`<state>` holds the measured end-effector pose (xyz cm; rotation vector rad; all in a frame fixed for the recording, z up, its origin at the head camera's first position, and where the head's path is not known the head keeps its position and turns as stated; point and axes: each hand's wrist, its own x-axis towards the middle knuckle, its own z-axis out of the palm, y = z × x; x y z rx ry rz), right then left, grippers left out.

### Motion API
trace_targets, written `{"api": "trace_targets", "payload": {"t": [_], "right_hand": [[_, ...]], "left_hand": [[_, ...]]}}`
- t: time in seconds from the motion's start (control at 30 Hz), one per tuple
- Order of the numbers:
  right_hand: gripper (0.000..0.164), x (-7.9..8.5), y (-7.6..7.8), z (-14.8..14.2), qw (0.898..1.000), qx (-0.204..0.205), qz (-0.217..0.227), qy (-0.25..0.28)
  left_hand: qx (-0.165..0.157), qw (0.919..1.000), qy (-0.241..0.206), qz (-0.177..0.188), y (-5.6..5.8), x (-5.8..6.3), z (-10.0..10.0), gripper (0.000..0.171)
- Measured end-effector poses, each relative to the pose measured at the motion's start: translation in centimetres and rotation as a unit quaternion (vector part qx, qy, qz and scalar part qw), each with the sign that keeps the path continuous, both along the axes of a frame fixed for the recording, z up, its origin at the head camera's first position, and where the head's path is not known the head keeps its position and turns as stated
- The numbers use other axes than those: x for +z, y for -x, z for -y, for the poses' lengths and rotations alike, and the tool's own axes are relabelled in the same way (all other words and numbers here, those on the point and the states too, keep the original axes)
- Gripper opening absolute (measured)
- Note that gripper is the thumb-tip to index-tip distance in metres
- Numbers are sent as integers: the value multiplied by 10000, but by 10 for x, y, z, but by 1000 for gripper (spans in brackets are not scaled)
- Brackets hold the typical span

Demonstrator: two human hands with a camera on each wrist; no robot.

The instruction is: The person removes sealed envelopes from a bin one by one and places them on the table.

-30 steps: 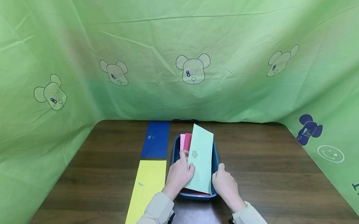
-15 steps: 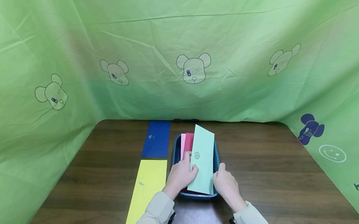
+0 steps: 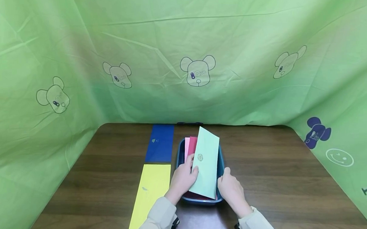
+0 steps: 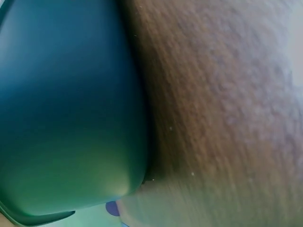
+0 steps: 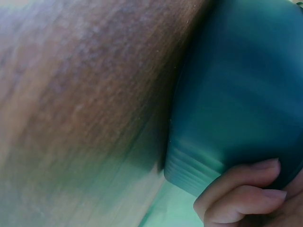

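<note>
From the head view, my left grip [image 3: 182, 179] was pinched together on the left edge of the mint card [image 3: 207, 164], thumb on its front. The card sat at a tilt inside the bin [image 3: 202, 202], its far end rising above the rim, its emblem facing up towards me. My right grip [image 3: 230, 187] was clamped on the right side of the bin, near its closer corner. Beyond my left fingers, the pink card [image 3: 187, 147] and the red card [image 3: 192, 144] stood in the bin, partly behind the mint one. To the left, on the brown worktop [image 3: 264, 165], lay the blue card [image 3: 160, 144], and nearer me the yellow card [image 3: 152, 189]. A green curtain [image 3: 229, 32] printed with bear faces rose behind and at both sides.

In the left wrist view, the bin's smooth outer wall filled the left part, with the worktop beside it; that view could not tell me how my left grip stood.

In the right wrist view, my curled fingers [image 5: 246, 203] pressed against the bin's outer wall, just beside some ridges, with the worktop to the left.
</note>
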<state>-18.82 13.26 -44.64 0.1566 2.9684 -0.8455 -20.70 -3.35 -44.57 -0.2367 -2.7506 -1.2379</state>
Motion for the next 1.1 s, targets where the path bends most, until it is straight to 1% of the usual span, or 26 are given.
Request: {"api": "trace_targets", "payload": {"t": [0.13,0.3,0.47,0.63,0.77,0.97,1.1], "right_hand": [[17,0,0,1,10000,-2,-48,-6],[18,1,0,1,10000,9,-20,5],[20,2,-1,1,10000,4,18,-12],[21,2,-2,2,10000,-15,44,5],[20,2,-2,3,10000,-13,2,-2],[20,1,-1,2,10000,-66,3,25],[21,0,0,2,10000,-84,20,39]], "left_hand": [[79,9990,-432,-64,2,0,2,41],[206,9958,-887,36,5,-2,4,39],[175,9899,-1400,118,6,-5,5,39],[134,9839,-1770,198,6,-8,6,36],[90,9811,-1922,207,7,-6,8,32],[-36,9801,-1971,222,6,-4,9,29],[-49,9786,-2039,269,6,-4,9,24]]}}
